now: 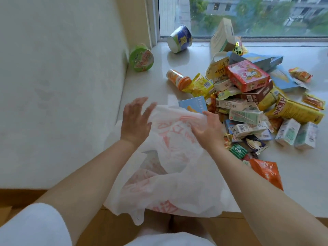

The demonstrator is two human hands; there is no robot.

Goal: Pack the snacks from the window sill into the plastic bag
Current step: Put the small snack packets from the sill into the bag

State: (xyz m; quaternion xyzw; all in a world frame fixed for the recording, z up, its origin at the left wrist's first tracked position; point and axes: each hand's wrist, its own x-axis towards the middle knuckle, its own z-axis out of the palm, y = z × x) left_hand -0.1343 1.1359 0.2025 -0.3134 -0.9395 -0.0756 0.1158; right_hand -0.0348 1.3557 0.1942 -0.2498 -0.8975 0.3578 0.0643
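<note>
Bag-prep step: both hands are working the plastic bag [170, 157], which lies crumpled on the near edge of the window sill [159, 82] and hangs over it; left hand [135, 121] flat against its left side with fingers spread, right hand [207, 128] on top, fingers relaxed, apparently not pinching (blurred, hard to be sure). Snacks [248, 96] are all piled on the sill just right of the bag, none visibly inside. Next: find the mouth, hold it open with one hand, and feed in the nearest packets.

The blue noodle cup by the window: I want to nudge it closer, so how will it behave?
The blue noodle cup lies on its side on the smooth sill, so it will probably roll in an arc. It likely feels light and dents if squeezed.
</note>
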